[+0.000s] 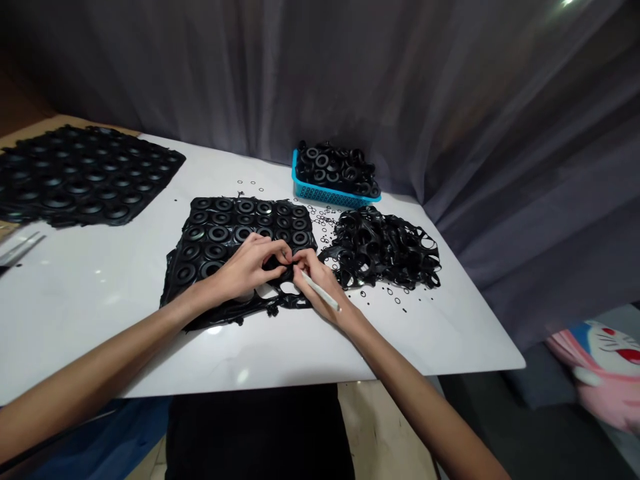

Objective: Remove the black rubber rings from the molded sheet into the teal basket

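A black rubber sheet [217, 233] moulded with rows of round rings lies on the white table. My left hand [257, 263] rests over its right part, thumb and fingers closed in a pinch on the black rubber. Close beside it, my right hand [317, 277] is closed, fingertips at the same spot, with a slim white stick-like tool [323, 292] held in it. The tool's tip is hidden by the fingers. Near my hands, the front edge of the sheet has open holes where the white table shows through. The exact piece between my fingertips is too small to make out.
Behind stands a blue basket [335, 195] full of black rings. Torn black rubber webbing [385, 250] is heaped on the right, with small loose rings around it. Another ringed sheet [85, 173] lies at left, near a metal pointed tool [23, 250]. Grey curtains hang behind.
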`<act>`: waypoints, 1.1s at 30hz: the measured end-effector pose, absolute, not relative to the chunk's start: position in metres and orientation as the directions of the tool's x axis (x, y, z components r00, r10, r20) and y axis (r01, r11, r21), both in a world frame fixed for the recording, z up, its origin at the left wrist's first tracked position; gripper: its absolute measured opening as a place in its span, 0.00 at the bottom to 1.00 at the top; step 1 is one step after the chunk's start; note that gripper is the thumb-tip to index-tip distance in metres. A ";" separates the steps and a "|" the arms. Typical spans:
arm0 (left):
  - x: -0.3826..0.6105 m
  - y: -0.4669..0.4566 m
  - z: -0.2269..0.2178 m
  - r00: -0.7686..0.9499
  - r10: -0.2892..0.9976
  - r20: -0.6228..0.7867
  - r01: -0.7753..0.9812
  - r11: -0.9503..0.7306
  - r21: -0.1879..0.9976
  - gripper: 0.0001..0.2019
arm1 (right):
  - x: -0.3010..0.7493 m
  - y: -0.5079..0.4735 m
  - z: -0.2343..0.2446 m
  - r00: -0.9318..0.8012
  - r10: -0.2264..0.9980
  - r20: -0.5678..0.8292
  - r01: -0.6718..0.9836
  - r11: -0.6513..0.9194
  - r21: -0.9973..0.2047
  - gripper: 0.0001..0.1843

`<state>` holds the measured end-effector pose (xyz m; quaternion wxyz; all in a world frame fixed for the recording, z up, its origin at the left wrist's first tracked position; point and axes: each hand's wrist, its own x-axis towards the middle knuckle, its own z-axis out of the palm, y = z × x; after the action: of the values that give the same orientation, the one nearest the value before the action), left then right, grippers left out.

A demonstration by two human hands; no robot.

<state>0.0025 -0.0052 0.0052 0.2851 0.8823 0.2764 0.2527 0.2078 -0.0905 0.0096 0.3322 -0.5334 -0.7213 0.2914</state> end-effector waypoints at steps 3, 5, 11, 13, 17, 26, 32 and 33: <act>0.002 -0.007 0.003 0.729 0.616 0.299 0.326 -0.697 0.639 0.06 | 0.204 -0.090 0.005 -0.222 0.949 0.226 0.652 0.317 -0.689 0.07; 0.002 -0.007 0.002 0.728 0.616 0.302 0.327 -0.698 0.637 0.06 | 0.202 -0.088 0.000 -0.207 0.937 0.282 0.719 0.341 -0.606 0.06; 0.004 -0.006 0.002 0.716 0.626 0.308 0.334 -0.695 0.637 0.07 | 0.205 -0.083 -0.014 -0.098 0.936 0.338 0.840 0.260 -0.477 0.04; 0.005 -0.006 0.004 0.718 0.621 0.314 0.310 -0.689 0.655 0.06 | 0.207 -0.082 -0.014 -0.079 0.936 0.344 0.841 0.248 -0.480 0.04; 0.006 -0.003 0.008 0.726 0.617 0.303 0.257 -0.653 0.712 0.09 | 0.208 -0.083 -0.011 -0.074 0.934 0.351 0.825 0.255 -0.505 0.05; 0.004 0.008 0.015 0.749 0.654 0.103 0.148 -0.317 0.937 0.10 | 0.203 -0.088 -0.004 -0.113 0.936 0.332 0.801 0.284 -0.527 0.07; 0.010 0.007 0.013 0.707 0.699 0.109 0.237 -0.380 0.894 0.17 | 0.201 -0.088 -0.001 -0.003 0.960 0.279 0.751 0.186 -0.634 0.05; 0.009 0.007 0.013 0.703 0.702 0.113 0.238 -0.382 0.893 0.18 | 0.201 -0.089 0.001 0.014 0.965 0.262 0.733 0.168 -0.659 0.04</act>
<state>0.0094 0.0068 0.0129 0.4706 0.7938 0.2959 0.2467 0.2007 -0.0888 0.0005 0.3454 -0.6227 -0.6818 0.1678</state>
